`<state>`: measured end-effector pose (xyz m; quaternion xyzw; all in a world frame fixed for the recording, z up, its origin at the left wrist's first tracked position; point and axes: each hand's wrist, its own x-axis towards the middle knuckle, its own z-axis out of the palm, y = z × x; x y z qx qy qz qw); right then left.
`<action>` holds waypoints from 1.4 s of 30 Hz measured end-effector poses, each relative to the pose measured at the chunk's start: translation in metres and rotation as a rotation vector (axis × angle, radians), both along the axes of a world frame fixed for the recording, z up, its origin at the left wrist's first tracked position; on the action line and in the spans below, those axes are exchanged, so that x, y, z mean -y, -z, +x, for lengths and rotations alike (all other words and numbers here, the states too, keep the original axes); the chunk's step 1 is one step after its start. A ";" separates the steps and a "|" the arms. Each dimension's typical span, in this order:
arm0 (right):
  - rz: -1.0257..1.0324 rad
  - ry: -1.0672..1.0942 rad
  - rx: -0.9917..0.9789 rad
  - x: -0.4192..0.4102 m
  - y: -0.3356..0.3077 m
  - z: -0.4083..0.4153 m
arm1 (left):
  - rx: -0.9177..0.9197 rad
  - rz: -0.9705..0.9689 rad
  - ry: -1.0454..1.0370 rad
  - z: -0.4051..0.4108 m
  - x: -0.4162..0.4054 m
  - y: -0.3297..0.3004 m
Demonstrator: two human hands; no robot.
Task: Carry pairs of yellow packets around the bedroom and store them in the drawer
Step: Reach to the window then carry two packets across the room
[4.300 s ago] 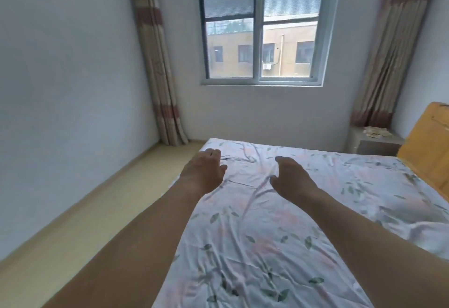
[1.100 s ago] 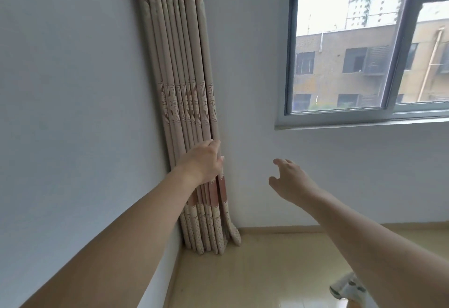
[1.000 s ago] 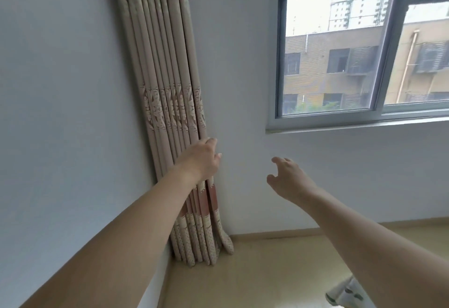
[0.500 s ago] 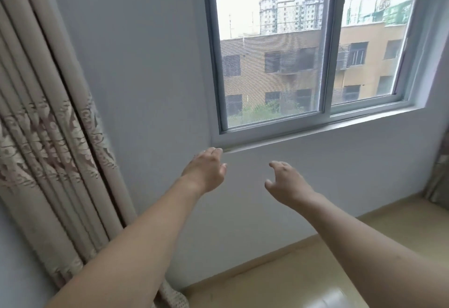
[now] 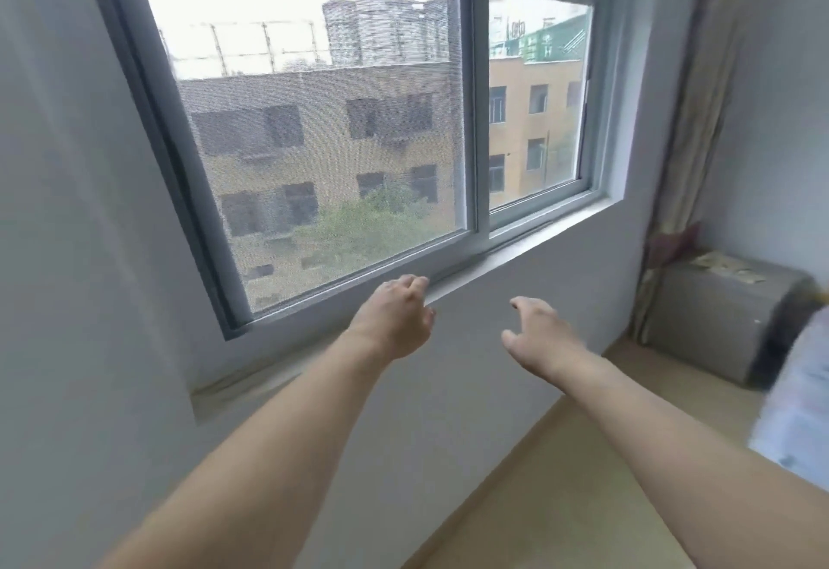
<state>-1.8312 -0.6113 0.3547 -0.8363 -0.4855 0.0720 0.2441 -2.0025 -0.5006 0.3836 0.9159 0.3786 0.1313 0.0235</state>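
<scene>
Both my arms reach forward toward the window wall. My left hand (image 5: 397, 322) is held out in front of the sill, fingers loosely curled, holding nothing. My right hand (image 5: 540, 335) hangs beside it with fingers spread, also holding nothing. At the far right stands a grey bedside cabinet (image 5: 713, 322), and pale yellowish packets (image 5: 726, 267) lie on its top, blurred. Its drawer front cannot be made out.
A sliding window (image 5: 341, 142) with a grey sill (image 5: 507, 261) fills the wall ahead. A patterned curtain (image 5: 700, 129) hangs in the right corner above the cabinet. A bed corner with floral sheet (image 5: 803, 407) juts in at the right edge. Beige floor (image 5: 560, 501) lies below.
The view has swung right from the left curtain past the window; the cabinet and bed corner have come into sight. Both hands stay out in front, holding nothing.
</scene>
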 end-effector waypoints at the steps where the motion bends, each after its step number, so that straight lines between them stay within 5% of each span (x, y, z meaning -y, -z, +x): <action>1: -0.001 0.029 0.002 -0.016 0.003 0.015 | -0.009 0.003 0.035 0.020 -0.020 0.003; 13: 0.069 0.376 0.001 -0.171 -0.007 0.213 | -0.014 -0.025 0.333 0.275 -0.243 0.005; 22: 0.034 0.594 -0.053 -0.189 0.026 0.394 | -0.035 -0.004 0.623 0.499 -0.268 0.033; 42: 0.025 0.798 -0.111 -0.237 0.034 0.844 | -0.092 -0.059 0.799 0.987 -0.329 0.041</action>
